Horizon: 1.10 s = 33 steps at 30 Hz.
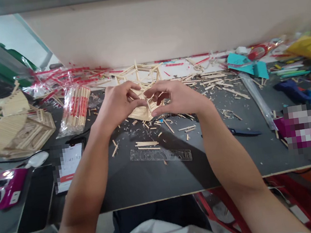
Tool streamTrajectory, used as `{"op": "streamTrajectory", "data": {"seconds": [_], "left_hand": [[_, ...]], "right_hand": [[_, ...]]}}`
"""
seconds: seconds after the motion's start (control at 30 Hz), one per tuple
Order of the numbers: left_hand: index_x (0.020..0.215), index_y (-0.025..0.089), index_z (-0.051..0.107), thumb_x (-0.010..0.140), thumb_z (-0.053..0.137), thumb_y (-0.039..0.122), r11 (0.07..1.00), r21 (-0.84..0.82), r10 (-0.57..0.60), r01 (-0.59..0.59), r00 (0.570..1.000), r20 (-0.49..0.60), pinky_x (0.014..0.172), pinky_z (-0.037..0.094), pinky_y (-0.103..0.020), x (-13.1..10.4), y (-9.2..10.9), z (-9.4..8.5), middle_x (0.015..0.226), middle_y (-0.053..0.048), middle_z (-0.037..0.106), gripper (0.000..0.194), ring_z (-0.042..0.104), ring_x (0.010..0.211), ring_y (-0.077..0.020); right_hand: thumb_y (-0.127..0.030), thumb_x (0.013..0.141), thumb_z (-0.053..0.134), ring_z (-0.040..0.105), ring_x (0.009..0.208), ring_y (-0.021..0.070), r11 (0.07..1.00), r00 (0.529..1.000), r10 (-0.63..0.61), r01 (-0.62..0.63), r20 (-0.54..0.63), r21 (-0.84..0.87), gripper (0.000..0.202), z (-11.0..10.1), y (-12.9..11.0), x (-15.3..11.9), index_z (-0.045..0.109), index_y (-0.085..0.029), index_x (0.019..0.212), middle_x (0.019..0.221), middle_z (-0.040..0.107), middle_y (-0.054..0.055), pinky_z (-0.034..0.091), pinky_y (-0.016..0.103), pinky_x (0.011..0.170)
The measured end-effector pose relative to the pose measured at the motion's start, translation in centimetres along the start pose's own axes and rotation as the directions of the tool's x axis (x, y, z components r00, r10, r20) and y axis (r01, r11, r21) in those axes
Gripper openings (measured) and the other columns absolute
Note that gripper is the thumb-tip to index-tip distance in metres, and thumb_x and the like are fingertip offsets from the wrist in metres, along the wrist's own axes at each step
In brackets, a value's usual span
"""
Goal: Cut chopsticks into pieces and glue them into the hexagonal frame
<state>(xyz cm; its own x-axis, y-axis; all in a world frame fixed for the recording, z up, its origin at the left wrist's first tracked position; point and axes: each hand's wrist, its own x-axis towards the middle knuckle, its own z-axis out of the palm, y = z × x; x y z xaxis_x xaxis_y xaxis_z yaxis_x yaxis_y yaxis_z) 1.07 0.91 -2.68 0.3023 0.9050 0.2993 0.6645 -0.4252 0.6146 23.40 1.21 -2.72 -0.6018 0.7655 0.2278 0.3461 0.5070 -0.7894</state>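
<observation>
A small frame model made of pale wooden sticks [143,115] stands on the dark table, near the white wall. My left hand [121,102] is at its left side, fingers curled with the thumb and fingertips close to a stick of the model. On the other side my right hand [174,96] has its fingers bent and its thumb apart, beside an upright stick [148,104]. The fingertips of both hands nearly meet in front of the frame. Whether either hand grips a stick is too small to tell.
Nearer me lie a clear ruler [161,154] and short sticks [147,143]. Left are wrapped chopsticks [75,108], a larger stick model [30,130] and phones [35,199]. At right are loose sticks [220,82], a dark blade-like tool [244,132] and a plastic sleeve [259,102].
</observation>
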Motion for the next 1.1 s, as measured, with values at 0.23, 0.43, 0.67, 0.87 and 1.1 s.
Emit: {"op": "streamTrajectory", "data": {"seconds": [0.23,0.43,0.67,0.87,1.1], "left_hand": [[0.103,0.020,0.071,0.076,0.080,0.035,1.000,-0.007,-0.020,0.021,1.000,0.010,0.072,0.052,-0.031,0.1,-0.1,-0.1,0.079,-0.002,0.075,0.032,0.068,0.072,-0.0172],[0.101,0.021,0.068,0.083,0.072,0.028,0.996,-0.048,-0.087,0.081,0.986,-0.142,0.061,0.050,-0.029,0.0,-0.3,-0.3,0.088,-0.001,0.073,0.020,0.063,0.061,-0.0125],[0.083,0.021,0.067,0.080,0.071,0.025,0.999,-0.011,-0.053,0.052,0.991,-0.126,0.066,0.049,-0.032,0.0,0.0,-0.3,0.087,-0.002,0.074,0.006,0.065,0.071,-0.0159],[0.080,0.020,0.067,0.077,0.073,0.024,0.991,-0.119,-0.073,0.063,0.994,-0.080,0.062,0.050,-0.030,0.0,0.5,0.5,0.081,-0.003,0.073,0.008,0.066,0.065,-0.0157],[0.077,0.020,0.067,0.077,0.071,0.019,0.986,-0.148,-0.087,0.072,0.992,-0.094,0.060,0.052,-0.028,-0.2,1.1,0.8,0.076,-0.001,0.073,0.004,0.067,0.065,-0.0153]], "right_hand": [[-0.039,0.067,0.085,0.065,0.086,0.0182,0.999,1.000,-0.001,0.002,-0.011,0.033,0.056,0.2,0.3,0.1,0.068,-0.018,0.116,0.114,0.065,0.008,0.054,0.035,0.077],[-0.037,0.072,0.081,0.063,0.081,0.0162,1.000,0.990,0.023,-0.025,-0.141,-0.011,0.037,0.0,0.7,0.0,0.069,-0.016,0.100,0.106,0.067,0.008,0.053,0.034,0.075],[-0.039,0.080,0.072,0.062,0.075,0.0142,0.996,0.960,0.091,-0.083,-0.265,0.040,0.024,0.6,0.5,0.3,0.062,-0.018,0.084,0.097,0.071,0.006,0.052,0.033,0.071],[-0.033,0.078,0.073,0.064,0.076,0.0167,0.997,0.940,0.073,-0.058,-0.332,0.054,0.019,1.7,0.9,0.9,0.063,-0.018,0.082,0.087,0.071,0.006,0.051,0.034,0.070],[-0.031,0.077,0.075,0.065,0.076,0.0171,0.993,0.937,0.101,-0.076,-0.335,0.088,0.018,1.9,0.9,1.2,0.064,-0.017,0.081,0.085,0.071,0.006,0.051,0.034,0.070]]}}
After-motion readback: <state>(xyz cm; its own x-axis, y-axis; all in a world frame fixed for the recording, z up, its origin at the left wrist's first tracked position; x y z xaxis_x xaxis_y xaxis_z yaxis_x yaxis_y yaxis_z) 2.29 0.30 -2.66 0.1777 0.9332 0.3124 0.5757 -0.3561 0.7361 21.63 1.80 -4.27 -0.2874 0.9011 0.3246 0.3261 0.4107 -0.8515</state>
